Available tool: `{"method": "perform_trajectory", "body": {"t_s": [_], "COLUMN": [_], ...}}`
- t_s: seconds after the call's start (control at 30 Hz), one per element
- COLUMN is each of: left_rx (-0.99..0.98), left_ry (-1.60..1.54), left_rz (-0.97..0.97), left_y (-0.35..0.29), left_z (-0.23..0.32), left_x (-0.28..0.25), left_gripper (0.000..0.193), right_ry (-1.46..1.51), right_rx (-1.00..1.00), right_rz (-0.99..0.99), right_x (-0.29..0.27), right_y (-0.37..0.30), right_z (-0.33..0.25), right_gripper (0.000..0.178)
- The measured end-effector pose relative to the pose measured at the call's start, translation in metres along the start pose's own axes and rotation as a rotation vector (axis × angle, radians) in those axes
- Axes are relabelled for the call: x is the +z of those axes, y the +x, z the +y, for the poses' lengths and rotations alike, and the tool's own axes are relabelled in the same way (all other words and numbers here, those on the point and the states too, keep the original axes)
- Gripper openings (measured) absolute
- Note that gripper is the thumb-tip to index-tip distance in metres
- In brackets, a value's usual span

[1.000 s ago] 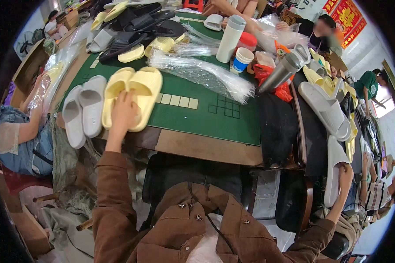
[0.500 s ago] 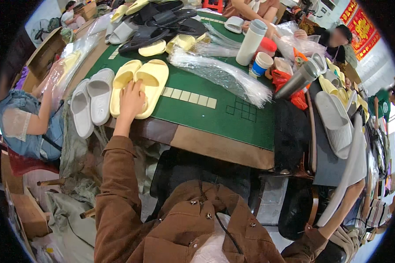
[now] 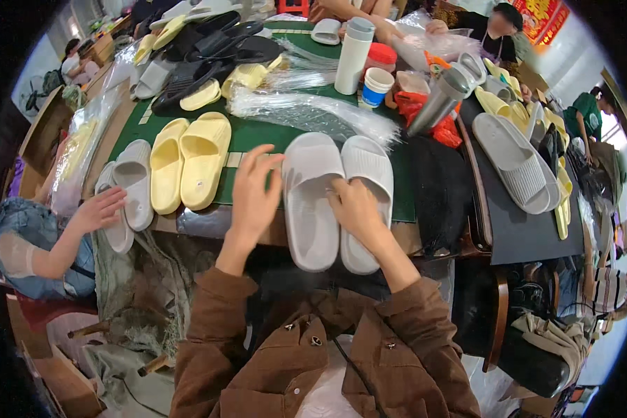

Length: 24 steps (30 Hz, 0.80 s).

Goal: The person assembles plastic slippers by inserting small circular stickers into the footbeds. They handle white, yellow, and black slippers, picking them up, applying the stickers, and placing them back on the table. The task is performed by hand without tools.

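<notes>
A pair of grey slide slippers [image 3: 314, 240] stands upright side by side at the front edge of the table, toes away from me. My right hand [image 3: 359, 214] grips the pair where the inner edges meet, fingers partly hidden inside the openings. Just left of them my left hand [image 3: 253, 195] is raised and open, its fingers spread and holding nothing. A yellow pair of slippers [image 3: 205, 164] lies to the left of that hand. Farther left rests another grey pair [image 3: 134, 184], with a co-worker's hand [image 3: 103, 210] at it.
Black slippers [image 3: 212, 45] are heaped at the far left. Clear plastic bags [image 3: 306, 115] lie across the green tabletop [image 3: 258, 132]. A white bottle [image 3: 355, 59], a paper cup [image 3: 376, 87] and a steel tumbler [image 3: 439, 101] stand beyond. More grey slippers [image 3: 515, 164] lie at right.
My right hand has brought the grey slippers from the far right to the front of me. My left hand has left the yellow pair and moved right. A co-worker's hand has reached the left grey pair.
</notes>
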<state>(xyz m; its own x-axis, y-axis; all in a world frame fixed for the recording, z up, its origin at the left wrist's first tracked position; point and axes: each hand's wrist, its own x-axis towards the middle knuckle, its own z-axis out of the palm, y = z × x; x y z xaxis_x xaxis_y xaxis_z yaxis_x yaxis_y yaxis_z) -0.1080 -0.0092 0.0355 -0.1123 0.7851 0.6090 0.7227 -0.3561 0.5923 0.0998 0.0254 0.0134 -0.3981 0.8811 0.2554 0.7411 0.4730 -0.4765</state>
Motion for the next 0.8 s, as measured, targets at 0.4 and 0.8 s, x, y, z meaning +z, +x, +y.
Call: {"method": "perform_trajectory", "body": {"t_s": [0.4,0.8], "left_rx": [0.16,0.299], "left_ry": [0.179,0.204], "left_rz": [-0.233,-0.235], "left_y": [-0.023,-0.006], "left_z": [0.024,0.044], "left_x": [0.06,0.08], "left_gripper": [0.052,0.054], "right_ry": [0.994,1.495], "right_rx": [0.113,0.015], "right_rz": [-0.16,0.359], "right_x": [-0.102,-0.134], "right_y": [-0.044,0.055], "right_z": [0.002,0.008], "right_gripper": [0.029,0.028]}}
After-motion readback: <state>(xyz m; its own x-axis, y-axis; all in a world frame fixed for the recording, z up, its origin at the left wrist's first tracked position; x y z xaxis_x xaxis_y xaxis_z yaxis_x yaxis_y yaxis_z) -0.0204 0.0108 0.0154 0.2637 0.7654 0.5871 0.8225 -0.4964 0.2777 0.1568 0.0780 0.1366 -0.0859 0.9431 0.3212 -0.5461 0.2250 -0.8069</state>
